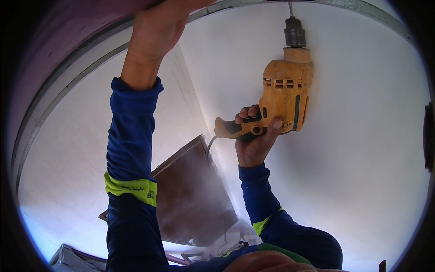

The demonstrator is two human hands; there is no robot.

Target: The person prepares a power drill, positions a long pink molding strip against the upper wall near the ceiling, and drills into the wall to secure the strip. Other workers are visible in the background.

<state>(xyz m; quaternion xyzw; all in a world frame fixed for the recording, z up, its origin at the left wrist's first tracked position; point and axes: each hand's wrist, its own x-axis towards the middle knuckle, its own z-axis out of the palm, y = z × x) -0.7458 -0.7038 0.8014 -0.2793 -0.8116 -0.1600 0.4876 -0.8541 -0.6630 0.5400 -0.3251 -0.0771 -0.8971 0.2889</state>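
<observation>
An orange-and-black corded power drill [283,90] is in my right hand [258,140], whose fingers wrap its handle from below. The drill points upward, its dark chuck [294,32] at the top. A thin bit [290,9] runs from the chuck to the greyish metal strip along the upper edge of the picture; whether its tip is inside the strip is out of view. My left hand [158,29] is raised at the upper left, near the same strip. Its fingers are mostly cut off by the picture's edge, so their grip does not show.
White wall surfaces [362,113] meet in a corner left of the drill. A brown door [190,195] with a frame stands below, between my arms. The drill's grey cord [209,147] hangs from the handle. A dark object [74,258] shows at the lower left.
</observation>
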